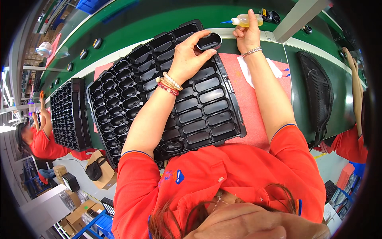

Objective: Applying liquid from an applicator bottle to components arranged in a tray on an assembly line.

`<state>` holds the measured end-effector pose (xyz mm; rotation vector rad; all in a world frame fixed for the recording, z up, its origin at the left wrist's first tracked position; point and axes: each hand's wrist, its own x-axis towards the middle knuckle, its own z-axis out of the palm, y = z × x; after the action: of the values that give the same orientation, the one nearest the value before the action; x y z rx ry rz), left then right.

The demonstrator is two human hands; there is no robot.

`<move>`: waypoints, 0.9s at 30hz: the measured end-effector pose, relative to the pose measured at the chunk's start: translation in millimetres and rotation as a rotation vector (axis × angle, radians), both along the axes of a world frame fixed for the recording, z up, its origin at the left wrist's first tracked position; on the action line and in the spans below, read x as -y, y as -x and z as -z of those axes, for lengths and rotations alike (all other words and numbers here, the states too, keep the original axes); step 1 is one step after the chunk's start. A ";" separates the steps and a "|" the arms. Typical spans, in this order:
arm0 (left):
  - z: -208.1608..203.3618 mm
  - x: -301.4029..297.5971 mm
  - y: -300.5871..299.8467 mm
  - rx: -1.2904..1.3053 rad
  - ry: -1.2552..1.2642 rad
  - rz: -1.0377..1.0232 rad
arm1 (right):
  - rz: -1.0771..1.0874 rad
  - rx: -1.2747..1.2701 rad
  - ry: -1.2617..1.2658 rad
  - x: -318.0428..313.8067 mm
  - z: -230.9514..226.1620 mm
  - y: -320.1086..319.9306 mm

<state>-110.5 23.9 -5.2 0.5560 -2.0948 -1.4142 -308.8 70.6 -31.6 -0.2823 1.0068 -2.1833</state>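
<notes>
The left hand is closed around a small black oval plastic shell, pinching it at the far edge of the large black moulded plastic tray, at about twelve o'clock from the person's chest. The right hand is clenched about a small clear squeeze bottle of yellowish liquid with a blue nozzle, whose tip points toward nine o'clock, above and slightly right of the shell.

To do this well, it seems wise to hold the shell steady and level with the thumb and fingers at its rim, leaving its open face clear, and to bring the nozzle down close before squeezing, so that only a small drop lands where wanted and none runs onto the tray or the red mat. A gentle, brief squeeze would probably serve better than a hard one.

The shell lies in the left hand's grip, just beside the right hand at its eight o'clock, the two hands near but apart. A white cloth lies on the mat at the right forearm, at five o'clock from the bottle. The tray's oval pockets spread toward seven o'clock across the green table.
</notes>
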 end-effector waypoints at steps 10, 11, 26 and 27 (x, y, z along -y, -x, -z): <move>-0.7 -1.9 0.0 0.001 0.029 -0.014 | 0.003 0.013 -0.005 -0.1 -1.3 0.0; -0.5 -2.2 0.4 -0.022 0.037 -0.012 | 0.003 0.014 -0.005 -0.2 -1.3 0.0; -2.2 -1.2 -0.1 0.027 0.041 -0.010 | -0.001 -0.020 -0.038 0.3 -2.0 1.5; -1.4 -0.8 -0.3 0.027 0.041 -0.011 | 0.001 -0.022 -0.041 0.4 -3.0 0.3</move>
<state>-110.2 24.7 -3.8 0.5721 -2.1339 -1.3621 -309.1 70.2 -28.6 -0.2878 1.0630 -2.1620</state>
